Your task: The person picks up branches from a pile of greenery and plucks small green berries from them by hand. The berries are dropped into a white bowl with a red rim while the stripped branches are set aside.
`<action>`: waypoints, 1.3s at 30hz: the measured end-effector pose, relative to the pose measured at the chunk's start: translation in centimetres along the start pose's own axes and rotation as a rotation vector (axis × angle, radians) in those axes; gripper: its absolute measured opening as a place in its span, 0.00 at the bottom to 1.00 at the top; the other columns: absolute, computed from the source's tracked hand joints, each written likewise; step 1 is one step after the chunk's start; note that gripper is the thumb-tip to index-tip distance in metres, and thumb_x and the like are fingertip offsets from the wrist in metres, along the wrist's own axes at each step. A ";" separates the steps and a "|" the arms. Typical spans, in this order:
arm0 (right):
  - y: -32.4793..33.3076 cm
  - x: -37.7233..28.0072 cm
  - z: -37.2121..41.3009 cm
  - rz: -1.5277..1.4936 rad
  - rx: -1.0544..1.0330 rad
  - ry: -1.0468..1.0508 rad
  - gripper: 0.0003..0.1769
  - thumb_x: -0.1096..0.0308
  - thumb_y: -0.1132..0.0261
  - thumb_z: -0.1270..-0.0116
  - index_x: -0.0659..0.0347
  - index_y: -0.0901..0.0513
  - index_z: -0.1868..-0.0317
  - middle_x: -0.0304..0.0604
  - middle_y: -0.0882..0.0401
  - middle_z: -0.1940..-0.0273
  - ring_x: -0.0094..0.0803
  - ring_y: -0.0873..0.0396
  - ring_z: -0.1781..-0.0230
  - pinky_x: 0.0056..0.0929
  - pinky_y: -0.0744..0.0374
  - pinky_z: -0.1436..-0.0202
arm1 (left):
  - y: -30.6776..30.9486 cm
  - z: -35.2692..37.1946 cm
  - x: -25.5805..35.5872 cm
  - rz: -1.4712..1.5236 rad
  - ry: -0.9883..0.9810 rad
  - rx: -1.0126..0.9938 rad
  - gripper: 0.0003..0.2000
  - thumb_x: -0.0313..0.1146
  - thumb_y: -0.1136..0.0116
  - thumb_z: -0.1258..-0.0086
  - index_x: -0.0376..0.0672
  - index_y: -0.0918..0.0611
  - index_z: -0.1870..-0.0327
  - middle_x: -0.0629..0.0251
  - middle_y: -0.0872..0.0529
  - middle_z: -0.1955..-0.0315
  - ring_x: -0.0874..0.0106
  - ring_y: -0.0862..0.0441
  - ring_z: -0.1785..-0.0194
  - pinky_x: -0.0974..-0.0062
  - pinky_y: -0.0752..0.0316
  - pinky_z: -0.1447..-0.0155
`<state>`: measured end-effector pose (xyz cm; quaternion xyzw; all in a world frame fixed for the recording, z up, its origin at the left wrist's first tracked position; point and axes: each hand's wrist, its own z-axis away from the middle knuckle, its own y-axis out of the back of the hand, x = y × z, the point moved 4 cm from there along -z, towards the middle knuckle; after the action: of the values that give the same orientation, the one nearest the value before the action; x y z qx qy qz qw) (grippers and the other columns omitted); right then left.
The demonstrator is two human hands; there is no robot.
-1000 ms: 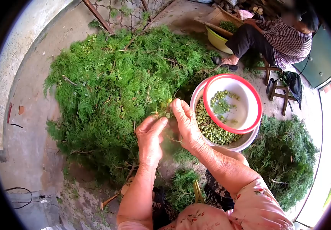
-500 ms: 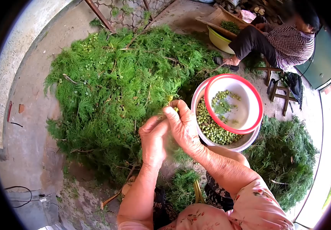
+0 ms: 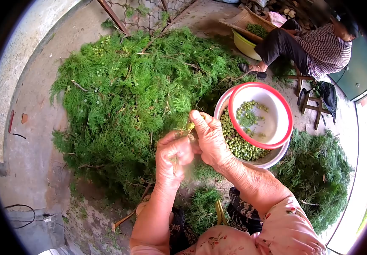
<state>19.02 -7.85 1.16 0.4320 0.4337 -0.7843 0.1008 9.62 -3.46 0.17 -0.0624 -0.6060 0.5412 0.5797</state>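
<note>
My left hand (image 3: pixel 172 156) is closed around the lower part of a green sprig (image 3: pixel 181 104), its fingers blurred a little by motion. Beside it, nearly touching, my right hand (image 3: pixel 211 138) pinches the sprig near some yellow-green bits at thumb and forefinger. Both hands are over the near right edge of a large heap of green branches (image 3: pixel 119 97). Just right of my right hand, a metal basin (image 3: pixel 273 160) holds many round green cones (image 3: pixel 238 144). A white bowl with a red rim (image 3: pixel 289 111) rests tilted on it, with some cones and leaf scraps inside.
Another person (image 3: pixel 325 49) sits at the upper right beside a yellow-green basin (image 3: pixel 245 44) and a woven tray (image 3: pixel 238 20). A small wooden stool (image 3: pixel 313 107) with a black bag stands at right. More greenery (image 3: pixel 315 174) lies below it; cut sprigs (image 3: pixel 204 208) lie near my lap.
My left hand has moved slightly right and its fingers have curled in more. My right hand has shifted a little right and down. The seated person's head has tilted lower.
</note>
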 end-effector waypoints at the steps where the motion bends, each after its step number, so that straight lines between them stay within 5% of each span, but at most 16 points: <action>1: 0.0 -0.1 0.1 0.012 0.002 -0.004 0.15 0.60 0.41 0.34 0.57 0.26 0.77 0.30 0.31 0.84 0.15 0.39 0.87 0.18 0.41 0.88 | 0.0 0.0 0.0 0.008 0.003 0.002 0.05 0.26 0.46 0.39 0.33 0.24 0.68 0.72 0.33 0.87 0.80 0.40 0.87 0.82 0.45 0.82; 7: 1.0 1.0 -1.6 0.165 -0.003 0.279 0.16 0.60 0.40 0.34 0.56 0.27 0.78 0.30 0.32 0.85 0.16 0.39 0.89 0.18 0.42 0.90 | -0.5 -0.2 -0.3 -0.034 -0.012 0.066 0.03 0.26 0.46 0.38 0.38 0.26 0.71 0.74 0.35 0.88 0.80 0.40 0.87 0.82 0.46 0.83; 13: 1.6 1.1 -1.3 0.030 0.084 -0.001 0.17 0.58 0.39 0.36 0.61 0.26 0.77 0.34 0.30 0.85 0.21 0.36 0.89 0.25 0.36 0.86 | -0.8 -0.3 -0.6 -0.104 0.028 0.105 0.03 0.25 0.45 0.39 0.40 0.25 0.71 0.74 0.34 0.87 0.81 0.40 0.87 0.84 0.46 0.83; 17: 2.3 -2.8 -1.2 1.042 0.114 0.409 0.17 0.58 0.37 0.38 0.67 0.23 0.70 0.40 0.27 0.83 0.22 0.29 0.80 0.26 0.29 0.75 | -1.1 0.2 0.3 -0.233 -0.023 0.120 0.02 0.24 0.44 0.39 0.38 0.24 0.70 0.73 0.33 0.87 0.82 0.39 0.88 0.85 0.46 0.85; 18: 4.1 -2.7 -3.1 0.923 0.225 0.564 0.17 0.57 0.37 0.37 0.65 0.23 0.73 0.37 0.29 0.84 0.24 0.33 0.82 0.28 0.32 0.77 | -1.0 0.4 0.7 -0.235 -0.050 0.103 0.02 0.24 0.44 0.40 0.37 0.23 0.69 0.73 0.33 0.87 0.83 0.39 0.88 0.85 0.46 0.85; 20: 8.8 -3.6 -5.7 0.595 0.373 0.197 0.17 0.57 0.41 0.34 0.59 0.26 0.76 0.32 0.34 0.86 0.20 0.38 0.87 0.22 0.40 0.87 | 0.0 0.6 1.1 -0.191 -0.082 0.116 0.01 0.24 0.44 0.39 0.37 0.22 0.69 0.73 0.31 0.87 0.84 0.39 0.88 0.85 0.45 0.85; 21: 11.8 -4.1 -7.1 0.603 0.483 0.268 0.16 0.57 0.40 0.37 0.62 0.24 0.74 0.35 0.31 0.83 0.25 0.36 0.88 0.28 0.35 0.85 | 0.5 0.6 1.3 -0.168 -0.073 0.118 0.01 0.24 0.44 0.38 0.37 0.21 0.69 0.73 0.30 0.86 0.84 0.39 0.87 0.86 0.45 0.85; 22: 12.1 -5.3 -6.6 0.280 0.473 0.188 0.13 0.58 0.41 0.37 0.58 0.26 0.73 0.33 0.34 0.84 0.22 0.39 0.89 0.22 0.39 0.88 | 0.9 0.6 1.2 -0.144 -0.063 0.122 0.01 0.24 0.45 0.38 0.38 0.21 0.69 0.73 0.28 0.86 0.84 0.38 0.87 0.86 0.45 0.85; 24: 17.0 -5.1 -7.5 0.192 0.601 0.084 0.10 0.61 0.40 0.38 0.57 0.28 0.70 0.32 0.35 0.83 0.21 0.39 0.88 0.21 0.40 0.88 | 1.4 0.5 1.1 -0.141 -0.093 0.178 0.02 0.26 0.44 0.37 0.39 0.20 0.67 0.73 0.25 0.84 0.85 0.38 0.87 0.86 0.45 0.85; 30: 26.9 -3.3 -8.6 -0.196 0.908 -0.030 0.18 0.64 0.34 0.44 0.62 0.30 0.57 0.41 0.28 0.66 0.36 0.29 0.66 0.35 0.24 0.71 | 1.3 -0.1 1.1 -0.208 -0.163 0.171 0.01 0.28 0.44 0.36 0.45 0.21 0.65 0.75 0.25 0.84 0.85 0.35 0.86 0.86 0.46 0.86; 32: 31.0 -2.4 -9.8 -0.028 0.853 -0.025 0.20 0.60 0.39 0.40 0.62 0.31 0.52 0.45 0.31 0.57 0.45 0.32 0.56 0.45 0.24 0.62 | 0.7 0.1 1.2 -0.338 -0.192 0.193 0.02 0.28 0.44 0.36 0.43 0.21 0.65 0.75 0.24 0.81 0.85 0.34 0.83 0.86 0.42 0.81; 34: 38.3 -1.3 -12.5 0.734 0.775 0.062 0.23 0.56 0.43 0.36 0.62 0.32 0.46 0.49 0.33 0.49 0.53 0.36 0.46 0.54 0.23 0.54 | 0.6 0.2 1.1 -0.491 -0.230 0.236 0.03 0.27 0.43 0.37 0.41 0.20 0.64 0.76 0.23 0.80 0.87 0.33 0.79 0.87 0.40 0.77; 37: 34.3 -2.1 -9.6 0.246 1.220 0.021 0.18 0.58 0.44 0.37 0.59 0.27 0.51 0.44 0.29 0.54 0.47 0.31 0.52 0.45 0.23 0.58 | 0.9 -0.3 0.7 -0.559 -0.300 0.223 0.04 0.29 0.41 0.37 0.39 0.19 0.64 0.73 0.21 0.77 0.83 0.28 0.73 0.84 0.34 0.66; 39: 34.7 -2.1 -8.8 0.253 1.381 0.014 0.15 0.59 0.44 0.37 0.57 0.25 0.54 0.40 0.26 0.57 0.43 0.28 0.56 0.40 0.23 0.60 | 1.2 -0.4 0.7 -0.606 -0.297 0.209 0.05 0.29 0.41 0.39 0.38 0.18 0.65 0.71 0.19 0.75 0.82 0.27 0.73 0.84 0.33 0.65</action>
<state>43.97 -22.48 -19.96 0.4496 -0.2165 -0.8597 -0.1089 9.08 -2.27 -0.36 0.2594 -0.6158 0.4069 0.6228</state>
